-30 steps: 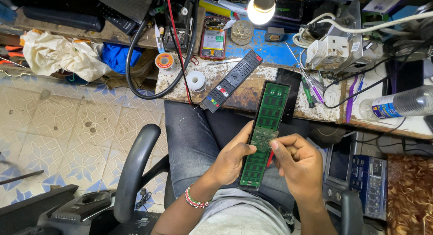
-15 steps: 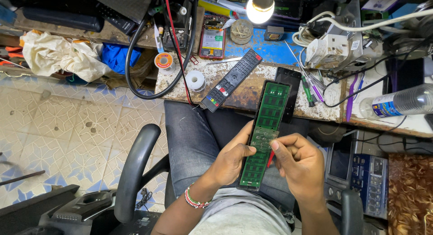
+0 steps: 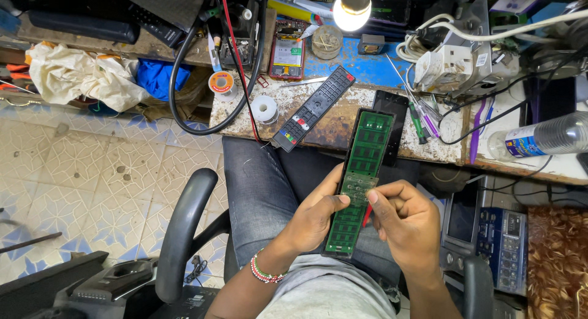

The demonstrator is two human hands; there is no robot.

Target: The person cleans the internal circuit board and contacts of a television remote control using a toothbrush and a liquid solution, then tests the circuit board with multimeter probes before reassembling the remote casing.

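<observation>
Green circuit board (image 3: 361, 178) in left hand (image 3: 315, 218), right hand (image 3: 404, 224) alongside

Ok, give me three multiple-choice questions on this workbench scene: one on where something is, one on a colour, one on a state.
1. Where does the black remote control lie?
A. on the bench
B. on the floor
C. on the chair arm

2. What colour is the circuit board in the opened remote?
A. blue
B. green
C. red

3. Is the lamp bulb lit?
A. off
B. on
C. broken

Answers:
A, it rests on the bench top.
B, the board between the left hand and right hand is green.
B, it glows bright.
</observation>
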